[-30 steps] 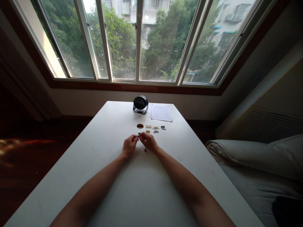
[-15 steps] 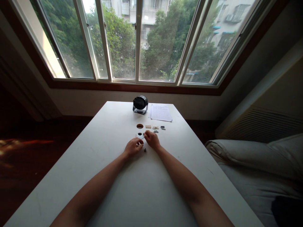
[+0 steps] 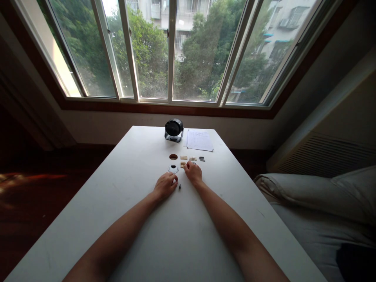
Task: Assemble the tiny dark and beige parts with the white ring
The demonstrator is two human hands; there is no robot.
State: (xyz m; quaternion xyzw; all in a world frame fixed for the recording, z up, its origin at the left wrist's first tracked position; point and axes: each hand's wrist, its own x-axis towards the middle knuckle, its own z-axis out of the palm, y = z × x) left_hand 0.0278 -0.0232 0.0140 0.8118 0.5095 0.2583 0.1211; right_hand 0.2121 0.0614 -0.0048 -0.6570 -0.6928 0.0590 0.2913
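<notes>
My left hand (image 3: 166, 184) rests on the white table (image 3: 141, 156), its fingers curled together; whether anything is between them is hidden. Just right of its fingertips stands a small dark piece (image 3: 179, 187). Beyond that hand lies a round, ring-like disc (image 3: 173, 169) with a dark centre. My right hand (image 3: 194, 173) is closed beside a cluster of small tan pieces (image 3: 182, 164), fingertips pinched at its right edge. What the pinch holds, if anything, is too small to make out. Some small grey pieces behind this hand are mostly covered by it.
Farther back lie a brown round piece (image 3: 173, 157), rows of tan pieces (image 3: 183, 157), pale pieces (image 3: 193, 158) and dark grey pieces (image 3: 201, 158). A black round device on a stand (image 3: 174, 129) and paper sheets (image 3: 200, 140) are near the window. A sofa (image 3: 317, 196) stands at right.
My right hand has moved right, away from the round disc, to the small tan pieces. The fingers of my left hand have drawn closer together.
</notes>
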